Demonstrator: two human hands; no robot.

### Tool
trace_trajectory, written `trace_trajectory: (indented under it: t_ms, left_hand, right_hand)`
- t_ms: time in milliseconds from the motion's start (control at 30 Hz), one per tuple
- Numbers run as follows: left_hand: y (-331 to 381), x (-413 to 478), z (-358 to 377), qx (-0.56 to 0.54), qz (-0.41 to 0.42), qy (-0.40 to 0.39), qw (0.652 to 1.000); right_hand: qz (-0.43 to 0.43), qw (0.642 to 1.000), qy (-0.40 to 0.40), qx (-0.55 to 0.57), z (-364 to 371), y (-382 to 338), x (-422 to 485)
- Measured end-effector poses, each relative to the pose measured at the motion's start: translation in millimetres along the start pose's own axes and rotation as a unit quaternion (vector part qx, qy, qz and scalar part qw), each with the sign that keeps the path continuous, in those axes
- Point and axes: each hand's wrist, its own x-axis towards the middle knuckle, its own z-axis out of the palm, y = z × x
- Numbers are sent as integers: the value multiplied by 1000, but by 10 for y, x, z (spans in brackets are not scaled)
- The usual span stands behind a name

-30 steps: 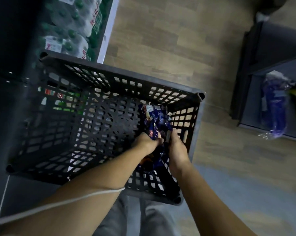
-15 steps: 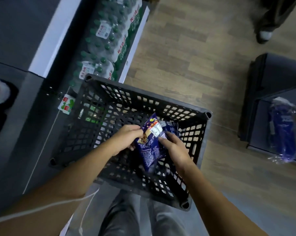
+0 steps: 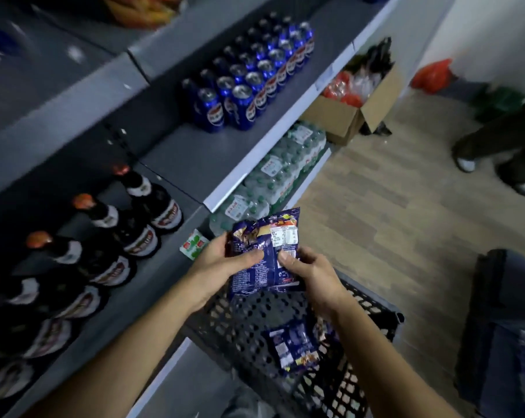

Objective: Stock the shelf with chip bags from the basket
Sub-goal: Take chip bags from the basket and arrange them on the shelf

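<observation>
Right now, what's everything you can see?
held chip bags: apparently two, blue, above basket
spare chip bag: one, blue, inside basket
basket: one, black, bottom centre
cans: many, blue, middle shelf
glass bottles: several, dark, red caps, left shelf
water bottle packs: several, clear, green caps, bottom shelf
cardboard box: one, brown, floor past shelf
bystander legs: two, dark, far right
left grip: one, holds bags' left side
right grip: one, holds bags' right side

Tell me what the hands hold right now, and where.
Blue chip bags, up above the basket: left hand grips their left edge, right hand their lower right side, thumbs across the front.
</observation>
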Motion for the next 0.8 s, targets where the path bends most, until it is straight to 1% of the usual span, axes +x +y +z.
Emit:
trace_trajectory:
  t_ms: [167,400,533,633,800]
  left_hand:
    - [660,-349,-327,-14,100,88,991]
    - [1451,-927,-669,-15,184,170,968]
    - [1863,-1270,-827,0,230,223,947]
    - [2134,-1484,-981,15,260,267,928]
    - [2473,-1764,-1180,36,295,300,906]
  right_hand:
    - [-76,993,-85,-22,585,-574,-24]
    - [-152,972,-165,-75,1335,-1321,-229]
    - [-171,955,-221,-97,1766,-1717,-397]
    - [-167,948,-253,-96,2096,-1992,-524]
    - [-189,935,-286,-94,2542,-2265,-709]
